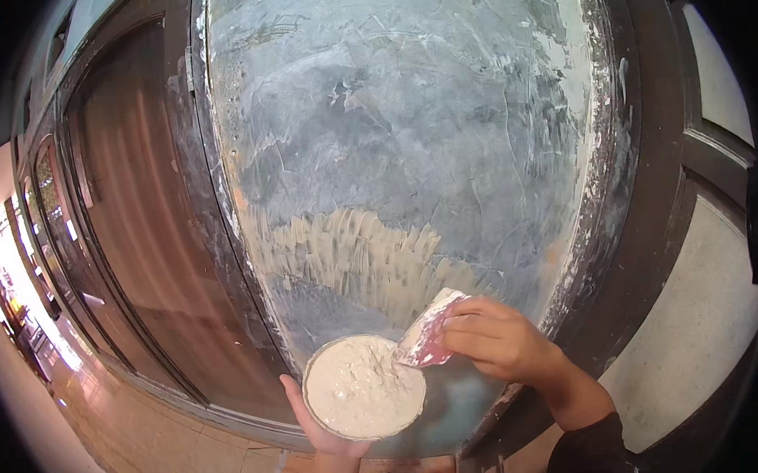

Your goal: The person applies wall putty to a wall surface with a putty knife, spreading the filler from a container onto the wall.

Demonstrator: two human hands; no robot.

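My left hand [329, 437] holds up a round bowl [313, 423] from below, its thumb along the left side. Thick off-white paste [360, 385] fills the bowl nearly to the rim. Between the closed fingers and thumb of my right hand [500, 337] is a pink putty scraper [432, 331] smeared with white paste. The scraper's lower edge is over the right side of the bowl, at the paste. Behind both hands stands a grey-blue patchy wall [391, 126], with a band of cream paste strokes [354, 250] across its lower part.
A dark wooden frame with a brown glazed panel [140, 179] stands left of the wall. On the right is another dark frame [658, 241] with pale panels [696, 332]. White paint marks the wall's edges. A tiled floor [168, 440] runs along the lower left.
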